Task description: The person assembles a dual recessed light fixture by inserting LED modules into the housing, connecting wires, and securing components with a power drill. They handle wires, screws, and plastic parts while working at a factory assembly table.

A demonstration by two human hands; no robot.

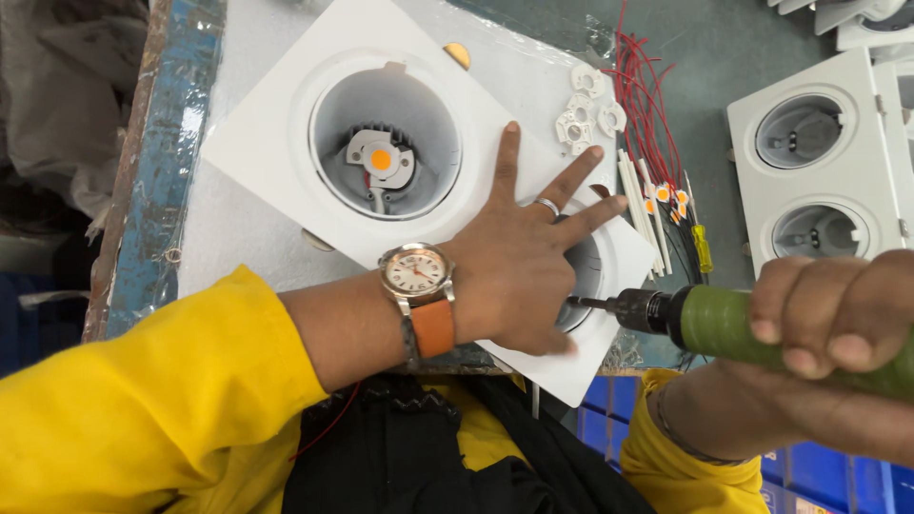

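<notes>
Head: screwdriver [724,324] (green) beside left hand [519,262].

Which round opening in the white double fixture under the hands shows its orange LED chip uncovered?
The far opening: its orange chip is in plain view. The near opening is covered by the left hand, with the driver's bit pointing in.

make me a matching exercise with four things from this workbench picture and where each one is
1. green-handled power screwdriver
2. orange-strapped wristwatch
3. bundle of red wires
4. round orange light chip

a. inside the open round recess of the white square fixture
b. gripped in the right hand
c. lying on the grey table
d. on the left wrist

Pairs: 1-b, 2-d, 3-c, 4-a
</notes>
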